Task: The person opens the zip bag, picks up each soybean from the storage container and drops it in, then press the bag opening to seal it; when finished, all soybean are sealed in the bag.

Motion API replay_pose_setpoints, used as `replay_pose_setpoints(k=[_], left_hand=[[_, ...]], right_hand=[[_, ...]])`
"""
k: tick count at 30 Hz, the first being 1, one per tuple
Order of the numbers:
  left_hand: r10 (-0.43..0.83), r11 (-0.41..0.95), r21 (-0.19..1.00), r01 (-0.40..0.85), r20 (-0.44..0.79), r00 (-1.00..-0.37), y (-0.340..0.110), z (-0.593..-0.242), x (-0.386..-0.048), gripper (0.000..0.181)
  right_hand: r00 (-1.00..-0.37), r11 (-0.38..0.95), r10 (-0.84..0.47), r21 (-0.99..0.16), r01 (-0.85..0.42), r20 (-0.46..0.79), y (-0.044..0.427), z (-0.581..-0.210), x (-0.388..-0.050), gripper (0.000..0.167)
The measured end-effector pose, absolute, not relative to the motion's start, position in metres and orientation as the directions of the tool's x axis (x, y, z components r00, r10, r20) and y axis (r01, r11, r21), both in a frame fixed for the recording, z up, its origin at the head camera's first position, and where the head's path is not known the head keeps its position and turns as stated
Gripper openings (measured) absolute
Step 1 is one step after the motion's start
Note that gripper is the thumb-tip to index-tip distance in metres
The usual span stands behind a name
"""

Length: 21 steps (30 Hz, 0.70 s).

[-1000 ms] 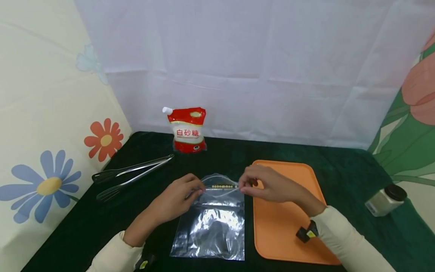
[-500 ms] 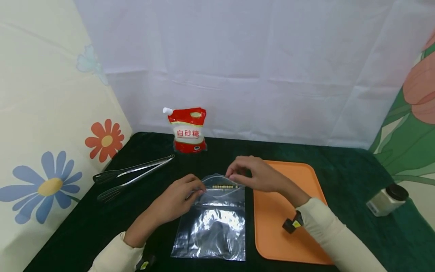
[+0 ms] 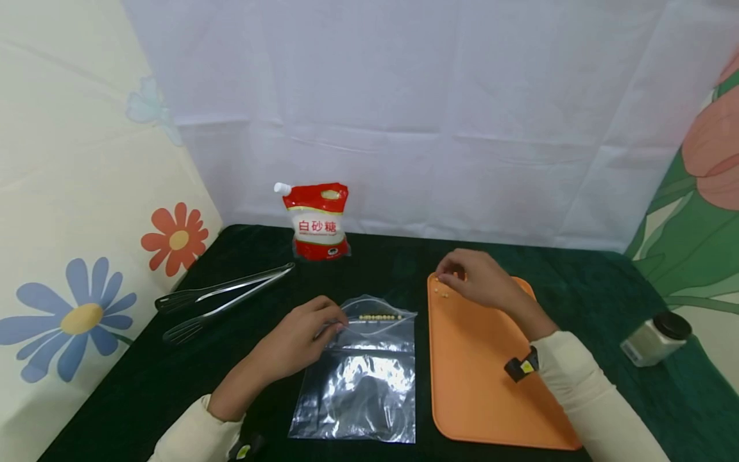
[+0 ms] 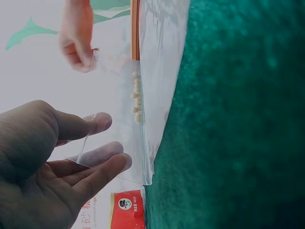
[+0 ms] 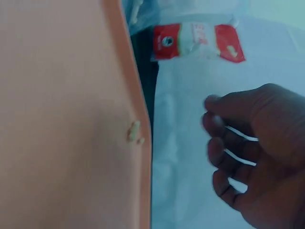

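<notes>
A clear zip bag point(image 3: 360, 398) lies flat on the dark green surface point(image 3: 392, 263), in front of the person and just left of an orange tray point(image 3: 485, 378). Its long axis runs nearly straight away from the person: the bottom edge faces the near side, and the mouth points to the far side, parted in a lens shape that is long from left to right. Inside the mouth, a row of small pale yellow balls point(image 3: 380, 317) stretches crosswise, roughly at right angles to the bag's length.

The left hand point(image 3: 303, 337) holds the left corner of the mouth, thumb and fingers bent about the plastic with a modest gap between their tips. The right hand point(image 3: 482, 279) is over the tray's far left corner, near a few loose balls point(image 3: 443, 295); its fingers are loosely bent and narrowly spaced, and whether anything sits between the tips cannot be told. The tray's long side runs almost parallel to the bag's.

Farther off, metal tongs point(image 3: 238, 282) lie slanted with their arms spread toward the left, a red and white pouch point(image 3: 319, 221) stands behind, its white cap pointing left, and a dark-lidded jar point(image 3: 655, 340) is right of the tray.
</notes>
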<state>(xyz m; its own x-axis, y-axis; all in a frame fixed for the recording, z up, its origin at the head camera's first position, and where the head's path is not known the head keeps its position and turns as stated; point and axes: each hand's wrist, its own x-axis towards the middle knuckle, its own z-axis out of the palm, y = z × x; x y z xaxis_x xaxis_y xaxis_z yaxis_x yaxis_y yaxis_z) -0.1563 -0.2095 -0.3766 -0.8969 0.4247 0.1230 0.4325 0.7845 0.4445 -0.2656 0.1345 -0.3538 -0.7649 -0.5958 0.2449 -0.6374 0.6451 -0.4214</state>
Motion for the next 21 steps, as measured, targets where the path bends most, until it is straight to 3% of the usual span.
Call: replay_pose_setpoints(k=[3,8,21], left_hand=[[0.423,0.786,0.444,0.429,0.119,-0.898,-0.209,-0.376,-0.156,0.017],[0.418,0.789,0.450,0.419,0.108,-0.902,-0.209,-0.375,-0.156,0.018],[0.422,0.786,0.448,0.426,0.116,-0.899,-0.209,-0.376,-0.156,0.018]], right_hand=[[-0.829,0.739,-0.542,-0.390,-0.549,0.139,0.142,-0.362,-0.271,0.011],[-0.873,0.816,-0.488,-0.349,-0.461,0.012,0.146,-0.378,-0.279,0.008],[-0.860,0.818,-0.509,-0.297,-0.493,0.026,0.138,-0.388,-0.280,0.005]])
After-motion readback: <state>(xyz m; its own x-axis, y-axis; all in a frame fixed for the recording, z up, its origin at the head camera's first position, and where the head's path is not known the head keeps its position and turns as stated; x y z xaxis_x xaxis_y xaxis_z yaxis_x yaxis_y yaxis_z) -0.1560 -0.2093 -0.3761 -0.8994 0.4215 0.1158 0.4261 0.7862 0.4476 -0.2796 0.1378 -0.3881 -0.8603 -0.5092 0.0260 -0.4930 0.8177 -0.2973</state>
